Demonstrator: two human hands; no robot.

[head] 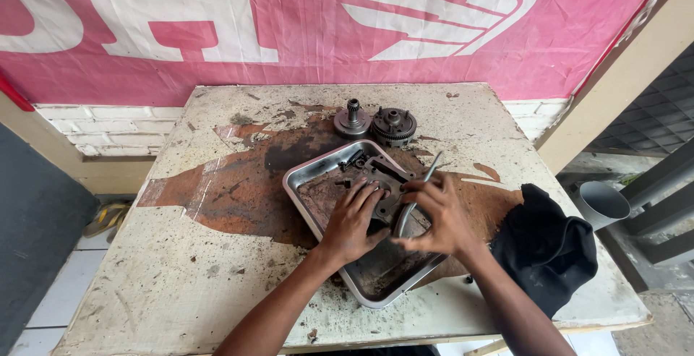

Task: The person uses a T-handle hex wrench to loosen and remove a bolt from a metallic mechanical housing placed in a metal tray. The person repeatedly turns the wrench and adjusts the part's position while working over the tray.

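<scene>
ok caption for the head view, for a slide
Left hand steadies a metal part in a tray while right hand holds a tool.

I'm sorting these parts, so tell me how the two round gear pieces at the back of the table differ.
The left gear piece is lighter grey, with a tall shaft standing up from its middle; the right gear piece is darker, with only a low hub. The right one looks a bit wider and shows fine teeth around its rim, while the left one's rim looks plain. Both lie flat on the table, side by side, behind the metal tray.

Greasy metal part (382, 182) lies flat in the tray's (307, 175) middle; thin rod (418, 195) slants toward one o'clock.
</scene>
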